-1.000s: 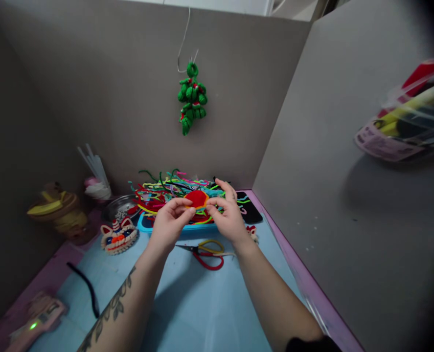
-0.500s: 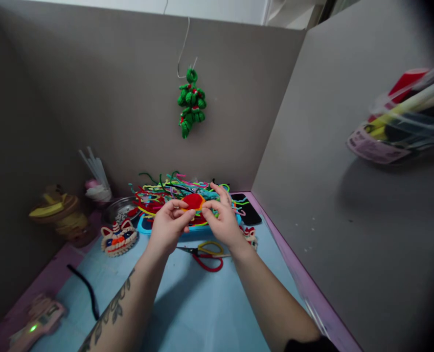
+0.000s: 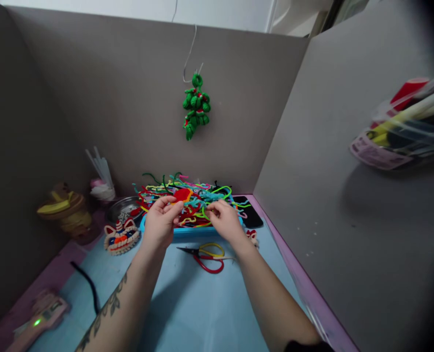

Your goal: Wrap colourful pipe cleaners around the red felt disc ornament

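Note:
My left hand point(image 3: 161, 218) pinches a small red piece with an orange edge point(image 3: 183, 195) between thumb and fingertips, in front of the tray. It looks like bent pipe cleaners. A little to its right, my right hand point(image 3: 226, 219) is apart from the piece, with thumb and fingers pressed together. What lies in those fingertips, if anything, I cannot make out against the colours behind. A blue tray point(image 3: 191, 233) heaped with many-coloured pipe cleaners point(image 3: 202, 193) sits just behind both hands. Below them, scissors point(image 3: 205, 255) with one yellow and one red handle lie on the light blue mat.
Left of the tray are a knitted-looking animal face point(image 3: 121, 238), a metal dish point(image 3: 123, 209) and a brown pot point(image 3: 72, 215). A black phone-like slab point(image 3: 249, 212) is on the right. Grey panels surround the table; a green ornament point(image 3: 196, 107) hangs at the back.
My hands have moved apart; my right hand has come off the red and orange piece. The piece has turned and shifted left in my left hand. The view has tilted slightly.

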Action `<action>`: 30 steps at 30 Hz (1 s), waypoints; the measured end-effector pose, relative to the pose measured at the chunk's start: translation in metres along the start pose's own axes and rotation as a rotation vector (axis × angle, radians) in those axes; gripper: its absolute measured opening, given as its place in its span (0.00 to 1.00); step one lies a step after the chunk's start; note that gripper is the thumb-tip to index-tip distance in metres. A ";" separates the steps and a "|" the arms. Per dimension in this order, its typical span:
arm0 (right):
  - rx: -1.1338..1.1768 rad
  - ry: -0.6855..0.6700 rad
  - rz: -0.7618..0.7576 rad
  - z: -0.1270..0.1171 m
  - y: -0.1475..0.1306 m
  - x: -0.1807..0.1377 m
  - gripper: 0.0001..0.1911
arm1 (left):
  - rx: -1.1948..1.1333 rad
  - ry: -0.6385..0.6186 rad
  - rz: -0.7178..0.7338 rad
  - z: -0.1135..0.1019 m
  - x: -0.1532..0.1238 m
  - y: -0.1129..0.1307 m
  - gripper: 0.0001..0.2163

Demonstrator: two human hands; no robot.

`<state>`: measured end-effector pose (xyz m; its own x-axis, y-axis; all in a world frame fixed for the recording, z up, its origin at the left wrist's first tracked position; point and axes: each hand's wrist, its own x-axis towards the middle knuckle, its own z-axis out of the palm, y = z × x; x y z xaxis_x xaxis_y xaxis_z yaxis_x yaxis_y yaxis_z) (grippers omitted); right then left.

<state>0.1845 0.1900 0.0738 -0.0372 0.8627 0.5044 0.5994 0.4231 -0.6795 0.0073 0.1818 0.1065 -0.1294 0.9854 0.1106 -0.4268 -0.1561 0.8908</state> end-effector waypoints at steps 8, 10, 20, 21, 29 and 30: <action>0.143 0.076 0.119 0.012 0.011 -0.001 0.10 | -0.060 -0.042 -0.099 -0.001 0.001 0.004 0.18; 0.145 0.098 0.087 0.012 0.012 -0.001 0.10 | -0.071 -0.059 -0.127 -0.001 0.000 0.007 0.19; 0.459 0.292 0.170 -0.007 -0.005 -0.002 0.09 | 0.220 0.025 0.088 -0.005 -0.002 0.008 0.18; 0.582 0.312 0.199 -0.009 -0.009 -0.003 0.10 | 0.256 0.026 0.102 -0.005 -0.003 0.007 0.17; 1.103 0.213 0.413 -0.014 -0.035 -0.004 0.17 | 0.227 -0.017 0.033 0.000 -0.006 0.004 0.17; 1.107 0.239 0.408 -0.015 -0.035 -0.004 0.17 | 0.243 -0.002 0.052 0.000 -0.006 0.005 0.17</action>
<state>0.1758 0.1675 0.1036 0.2150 0.9647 0.1519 -0.4834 0.2402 -0.8418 0.0061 0.1753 0.1101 -0.1435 0.9766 0.1603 -0.1917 -0.1863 0.9636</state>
